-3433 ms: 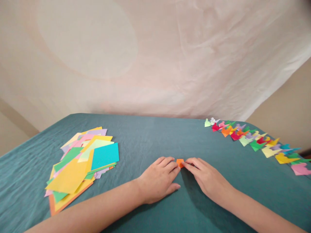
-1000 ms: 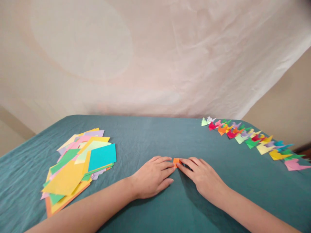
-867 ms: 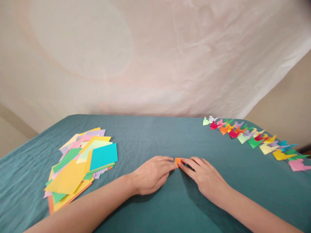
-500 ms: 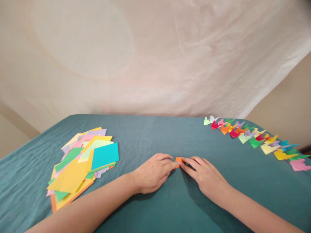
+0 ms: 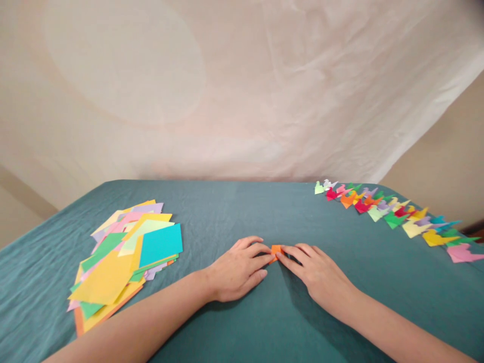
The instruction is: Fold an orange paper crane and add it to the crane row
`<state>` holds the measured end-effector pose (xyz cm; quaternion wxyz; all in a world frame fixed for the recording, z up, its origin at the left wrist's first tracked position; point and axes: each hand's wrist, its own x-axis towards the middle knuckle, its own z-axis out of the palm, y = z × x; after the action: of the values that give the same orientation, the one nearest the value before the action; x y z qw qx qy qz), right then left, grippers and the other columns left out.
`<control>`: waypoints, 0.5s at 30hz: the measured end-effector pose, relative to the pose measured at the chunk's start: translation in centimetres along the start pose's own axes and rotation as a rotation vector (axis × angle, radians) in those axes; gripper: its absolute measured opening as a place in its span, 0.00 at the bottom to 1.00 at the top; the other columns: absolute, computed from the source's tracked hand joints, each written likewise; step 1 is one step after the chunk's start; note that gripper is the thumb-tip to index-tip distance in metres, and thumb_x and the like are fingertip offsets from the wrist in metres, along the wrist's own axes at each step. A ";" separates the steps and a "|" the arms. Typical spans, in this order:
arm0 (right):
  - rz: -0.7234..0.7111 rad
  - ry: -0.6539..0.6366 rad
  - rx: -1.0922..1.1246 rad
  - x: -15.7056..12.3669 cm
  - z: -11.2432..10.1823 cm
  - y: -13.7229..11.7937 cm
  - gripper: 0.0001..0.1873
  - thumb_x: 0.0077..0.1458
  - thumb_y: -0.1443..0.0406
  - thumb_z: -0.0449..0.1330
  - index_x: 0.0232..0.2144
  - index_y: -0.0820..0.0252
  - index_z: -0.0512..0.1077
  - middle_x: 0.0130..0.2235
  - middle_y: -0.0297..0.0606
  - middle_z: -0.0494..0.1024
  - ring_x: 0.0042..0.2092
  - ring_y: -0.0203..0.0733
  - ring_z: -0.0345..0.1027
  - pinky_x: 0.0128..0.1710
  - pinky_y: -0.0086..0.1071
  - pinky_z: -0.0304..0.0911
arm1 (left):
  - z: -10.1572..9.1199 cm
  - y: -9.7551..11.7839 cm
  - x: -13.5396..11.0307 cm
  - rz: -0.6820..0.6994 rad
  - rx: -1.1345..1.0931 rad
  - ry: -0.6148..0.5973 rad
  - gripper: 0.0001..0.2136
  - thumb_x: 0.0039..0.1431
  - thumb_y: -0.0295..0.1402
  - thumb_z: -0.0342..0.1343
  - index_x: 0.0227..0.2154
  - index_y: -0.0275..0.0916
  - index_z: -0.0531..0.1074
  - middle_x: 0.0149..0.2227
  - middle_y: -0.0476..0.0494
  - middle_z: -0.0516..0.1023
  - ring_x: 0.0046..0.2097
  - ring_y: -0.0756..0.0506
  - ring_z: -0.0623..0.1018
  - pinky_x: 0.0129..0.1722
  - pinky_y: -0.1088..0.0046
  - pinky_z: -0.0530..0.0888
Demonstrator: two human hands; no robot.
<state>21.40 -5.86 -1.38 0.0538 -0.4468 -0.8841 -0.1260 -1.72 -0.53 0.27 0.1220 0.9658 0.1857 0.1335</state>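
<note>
Pale, creased fabric (image 5: 242,91) rises beyond the hands like a backdrop, and in front of it spreads a dark teal cloth (image 5: 230,212) covering the table, slightly wrinkled off to the left of the grip. Low on this cloth, between the fingertips of two bare hands, lies a small folded piece of orange paper (image 5: 277,249). The left hand (image 5: 238,272) reaches in from one side, palm down, fingers loosely extended and thumb apart, its fingertips meeting the paper's left edge without closing round it. The right hand (image 5: 321,272) comes from the opposite side with its fingertips on the paper's right part; whether they pinch it or only press it down, I cannot tell. Well to the left of the grip is a loose, overlapping heap of paper sheets (image 5: 102,277) in yellow, green, pink, lilac and orange, with a bright blue sheet (image 5: 161,245) on the side nearest the hands. Farther out, to the right of the grip, small folded paper birds (image 5: 395,219) of many colours stand in a slanting band along the table's edge. The orange piece is likely very light, crisp along its folds, easily shifted and quick to crease or tear; a gentle fingertip hold at its opposite edges should suit it best.
</note>
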 end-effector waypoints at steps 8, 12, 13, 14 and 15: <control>-0.005 0.000 -0.003 0.0 0.0 0.0 0.26 0.51 0.77 0.49 0.52 0.59 0.64 0.50 0.40 0.70 0.45 0.45 0.61 0.40 0.38 0.61 | -0.1 0.0 0.0 0.003 0.034 -0.011 0.18 0.63 0.33 0.43 0.55 0.40 0.61 0.52 0.40 0.66 0.58 0.41 0.60 0.59 0.58 0.54; -0.005 0.003 -0.009 -0.1 0.0 0.0 0.26 0.52 0.77 0.49 0.53 0.59 0.63 0.50 0.40 0.69 0.45 0.45 0.61 0.41 0.38 0.61 | -0.4 0.0 0.0 -0.009 0.074 -0.031 0.18 0.63 0.34 0.43 0.55 0.41 0.61 0.53 0.41 0.66 0.59 0.39 0.58 0.58 0.57 0.57; -0.005 0.006 -0.012 -0.1 0.0 0.0 0.25 0.52 0.76 0.49 0.53 0.59 0.63 0.50 0.40 0.69 0.45 0.44 0.61 0.40 0.38 0.61 | -0.4 0.1 0.0 -0.011 0.084 -0.041 0.18 0.63 0.34 0.43 0.55 0.41 0.61 0.53 0.41 0.66 0.59 0.39 0.58 0.57 0.57 0.57; -0.006 0.009 -0.015 -0.1 0.0 0.0 0.25 0.53 0.76 0.49 0.53 0.59 0.63 0.50 0.40 0.69 0.45 0.44 0.61 0.40 0.38 0.61 | -0.5 0.1 0.0 -0.012 0.093 -0.047 0.18 0.63 0.35 0.43 0.55 0.42 0.61 0.53 0.41 0.66 0.59 0.39 0.58 0.57 0.57 0.57; -0.005 0.014 -0.020 -0.1 0.0 0.0 0.25 0.53 0.76 0.49 0.53 0.59 0.63 0.50 0.40 0.69 0.45 0.44 0.61 0.40 0.38 0.61 | -0.6 0.1 0.0 -0.012 0.101 -0.049 0.18 0.63 0.35 0.44 0.55 0.42 0.61 0.53 0.41 0.66 0.59 0.39 0.58 0.57 0.57 0.58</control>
<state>21.44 -5.93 -1.37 0.0553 -0.4443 -0.8835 -0.1379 -1.82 -0.54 0.84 0.0782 0.9726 0.1949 0.0995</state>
